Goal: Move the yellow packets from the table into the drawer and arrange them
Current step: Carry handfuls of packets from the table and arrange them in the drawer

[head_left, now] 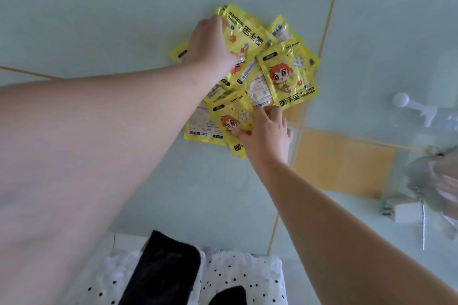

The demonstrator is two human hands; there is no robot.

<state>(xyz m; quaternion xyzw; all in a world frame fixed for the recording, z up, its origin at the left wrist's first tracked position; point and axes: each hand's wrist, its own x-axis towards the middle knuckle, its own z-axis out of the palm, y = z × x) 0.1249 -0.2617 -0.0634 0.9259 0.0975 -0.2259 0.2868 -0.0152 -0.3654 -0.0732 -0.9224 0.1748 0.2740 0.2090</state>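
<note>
Several yellow hand-warmer packets (288,74) with an orange-haired cartoon figure lie in a loose overlapping pile on the pale green glass table (124,20). My left hand (210,44) reaches in from the left and grips the far packet (241,30), thumb under its printed face. My right hand (266,131) comes in from the lower right and pinches the edge of the near packet (230,119). No drawer is in view.
A white plastic spoon (409,106) and a clear bag (441,176) lie at the right. A white plug with its cable (406,210) sits below them. Through the glass shows a yellow tile (344,161). The table's near edge runs above my dotted clothing (235,277).
</note>
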